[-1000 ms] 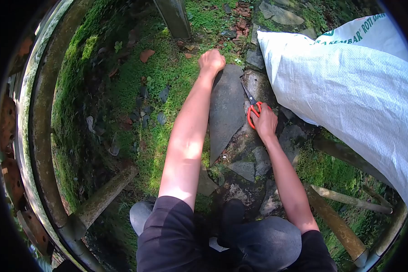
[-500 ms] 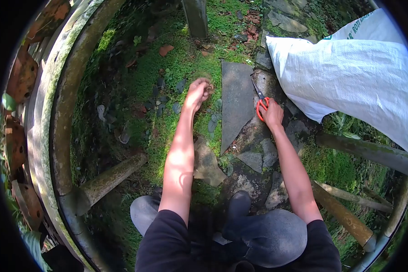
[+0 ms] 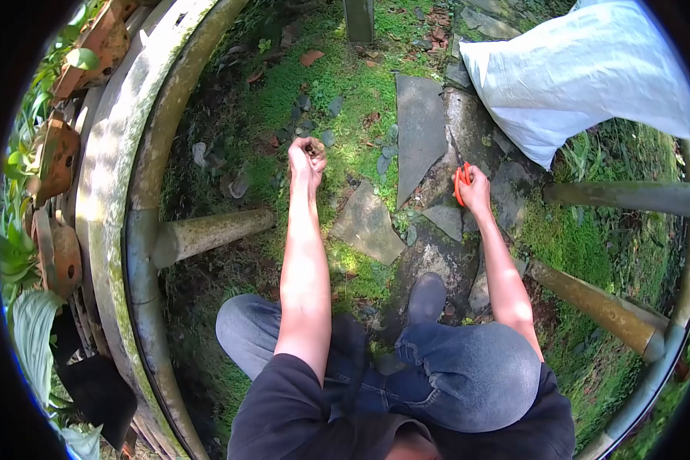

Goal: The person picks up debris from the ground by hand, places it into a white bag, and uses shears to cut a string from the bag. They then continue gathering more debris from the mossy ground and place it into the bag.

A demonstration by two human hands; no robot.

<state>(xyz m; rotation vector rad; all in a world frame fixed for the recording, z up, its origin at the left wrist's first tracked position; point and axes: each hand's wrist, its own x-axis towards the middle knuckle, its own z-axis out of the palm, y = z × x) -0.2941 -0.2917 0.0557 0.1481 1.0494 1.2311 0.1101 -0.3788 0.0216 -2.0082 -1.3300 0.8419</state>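
My left hand is raised over the mossy ground, fingers curled around a small brown clump; I cannot tell what the clump is made of. To the right, my right hand grips a pair of scissors by the red-orange handles. Their dark blades point away from me, over the stone paving. Between the hands lies a long grey stone slab, tapering toward me. A smaller flat stone rests in the moss on the near side of my left hand.
A stuffed white woven sack lies at the upper right. A curved railing runs along the left, with terracotta pots beyond it. Round posts stick inward from both sides. Dark leaves lie scattered on the moss.
My left hand has moved left and closer to me, still closed. My right hand with the scissors has come slightly nearer. The view has tilted down toward my legs.
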